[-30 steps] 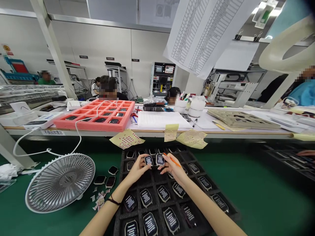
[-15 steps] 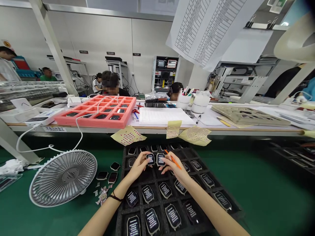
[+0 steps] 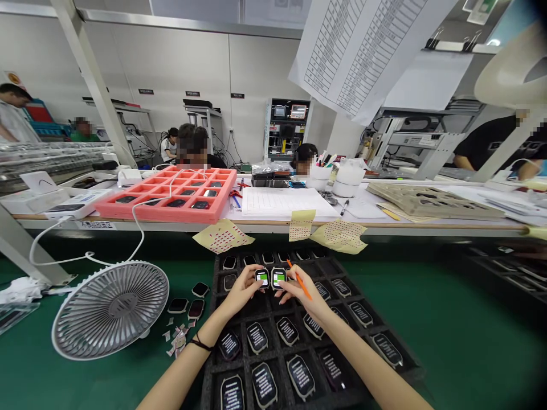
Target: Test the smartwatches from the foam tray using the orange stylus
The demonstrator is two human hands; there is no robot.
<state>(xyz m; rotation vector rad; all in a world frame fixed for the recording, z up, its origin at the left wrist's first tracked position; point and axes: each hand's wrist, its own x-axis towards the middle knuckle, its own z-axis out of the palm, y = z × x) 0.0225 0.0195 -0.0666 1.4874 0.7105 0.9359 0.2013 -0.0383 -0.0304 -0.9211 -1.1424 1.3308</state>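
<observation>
My left hand point(image 3: 243, 290) grips a smartwatch case point(image 3: 262, 277) without a strap, its thumb on the screen. A second watch case point(image 3: 279, 277) is held beside it in my right hand point(image 3: 301, 291), thumb also on the glass. Both lit screens show white and green areas. An orange stick-like tool point(image 3: 302, 280) is tucked between the fingers of my right hand. Below lies a black foam tray point(image 3: 273, 313), its compartments holding several watch cases, many with white text on dark screens. My forearms and hands hide part of it.
A grey round fan point(image 3: 113, 307) stands left, near loose watches point(image 3: 195, 308) and small paper scraps point(image 3: 177, 340). On the shelf ahead are a pink foam tray point(image 3: 166, 213), paper sheets point(image 3: 286, 202) and a beige tray point(image 3: 431, 200). Yellow sticker sheets point(image 3: 224, 236) hang from its edge.
Both held watch screens have switched from white text on black to a display with green and white. My hands have barely moved.
</observation>
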